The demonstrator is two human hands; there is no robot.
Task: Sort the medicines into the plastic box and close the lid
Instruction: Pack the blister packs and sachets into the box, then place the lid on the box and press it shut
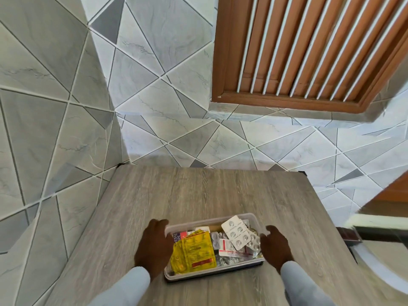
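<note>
Gripping the box [220,270] by its 2 short ends, left hand [152,248] and right hand [276,248] curl fingers round its rim; medicines [198,250] fill it.

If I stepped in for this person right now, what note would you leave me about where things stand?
Left hand holds the left end of the plastic box; right hand holds the right end.
The box sits open on the table, packed: yellow sachet, blister strips.
Done: the medicines seem to be all inside.
Left: fit the lid. None is plainly in view; a dark edge under the box may be it.
</note>
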